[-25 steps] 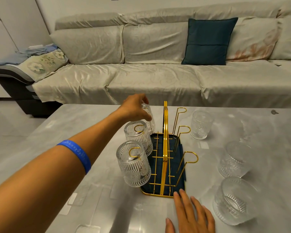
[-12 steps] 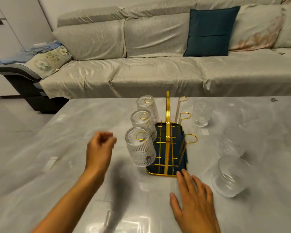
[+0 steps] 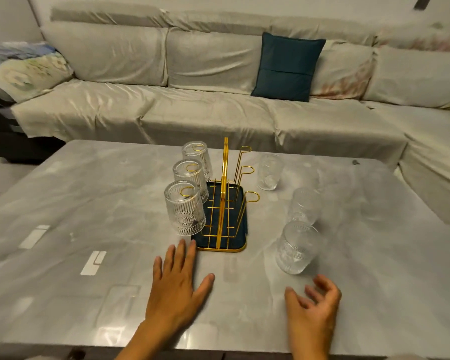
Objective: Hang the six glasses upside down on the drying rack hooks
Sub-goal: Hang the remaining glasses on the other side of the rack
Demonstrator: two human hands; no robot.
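Left hand [image 3: 176,287]: fingers [image 3: 182,255] stretched out and lightly spread, palm down on the grey marble table [image 3: 76,203], holding nothing; fingertips near the front left corner of the drying rack [image 3: 222,216], whether touching it cannot be told. Thumb splayed to the right. Forearm reaching in from the lower edge.

Right hand [image 3: 313,307]: fingers [image 3: 325,284] curled loosely and apart, grasping nothing, just in front of the nearest loose glass [image 3: 296,246] without touching it. Somewhat blurred. Palm turned toward the left, wrist at the bottom edge.

Drying rack at mid-table: gold wire frame with an upright central handle over a dark blue tray. On its left side, three ribbed clear glasses hung upside down on hooks: front [image 3: 183,207], middle [image 3: 190,179], back [image 3: 196,158], with a gold hook loop visible through each base. On its right side, three bare gold hooks [image 3: 252,196].

Right of the rack, three more glasses on the table in a row: nearest, middle [image 3: 303,206] and farthest [image 3: 269,172], all apart from the rack.

Behind the table, a pale covered sofa [image 3: 192,105] with a teal cushion [image 3: 287,66].
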